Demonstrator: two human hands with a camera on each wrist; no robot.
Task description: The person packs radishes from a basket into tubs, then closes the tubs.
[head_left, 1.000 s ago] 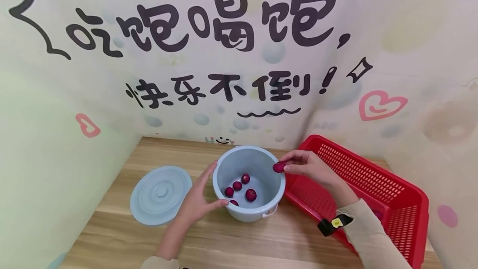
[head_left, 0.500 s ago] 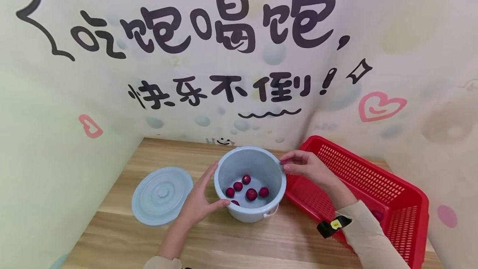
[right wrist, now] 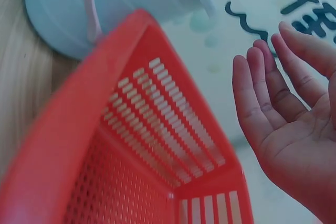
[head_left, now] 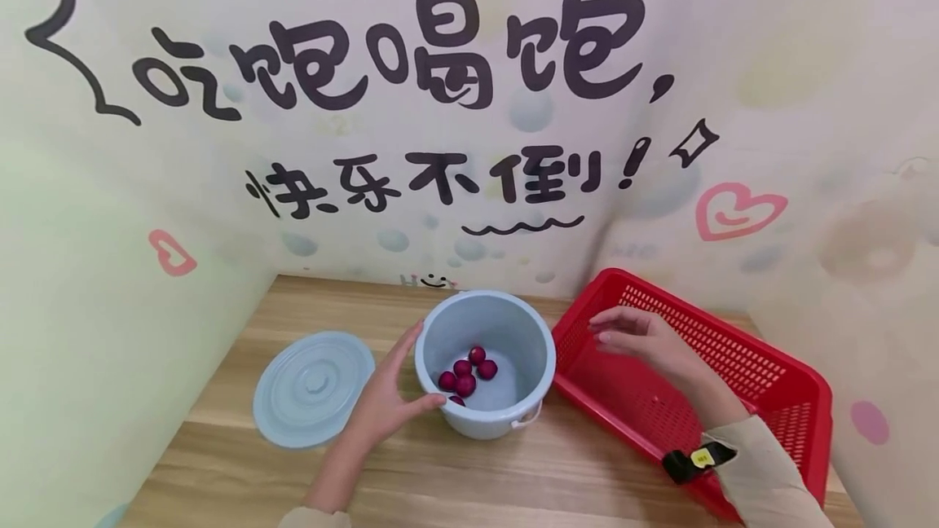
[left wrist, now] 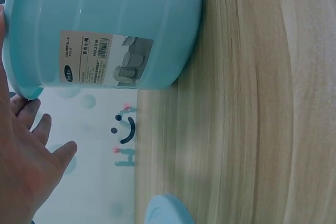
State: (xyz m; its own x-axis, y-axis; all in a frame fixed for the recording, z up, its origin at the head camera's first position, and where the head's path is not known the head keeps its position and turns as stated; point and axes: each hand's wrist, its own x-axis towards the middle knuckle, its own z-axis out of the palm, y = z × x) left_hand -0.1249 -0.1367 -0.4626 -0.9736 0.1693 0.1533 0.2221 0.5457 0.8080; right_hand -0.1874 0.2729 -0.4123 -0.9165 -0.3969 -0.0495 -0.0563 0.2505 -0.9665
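Note:
A light blue bucket [head_left: 480,424] stands upright on the wooden table with several small, round, dark red plum-like fruits [head_left: 465,385] at its bottom. My left hand [head_left: 381,406] rests against the bucket's left side, thumb on the front rim and extended fingers along the far side. In the left wrist view, those fingertips touch the rim behind the labelled wall. My right hand [head_left: 656,349] is over the red plastic basket [head_left: 734,349], its fingers loosely bent and holding nothing. The right wrist view shows the palm bare, beside the basket's slotted wall.
To the left of the bucket, a round light blue lid [head_left: 314,389] lies flat on the wooden table [head_left: 440,483]. The basket stands close against the bucket's right side. A wall covering [head_left: 411,129] with large black writing rises behind the table.
One fruit has left my right fingers and dropped into the bucket, where the fruits have rolled closer together. My right hand has moved right, over the basket. My left hand stays at the rim.

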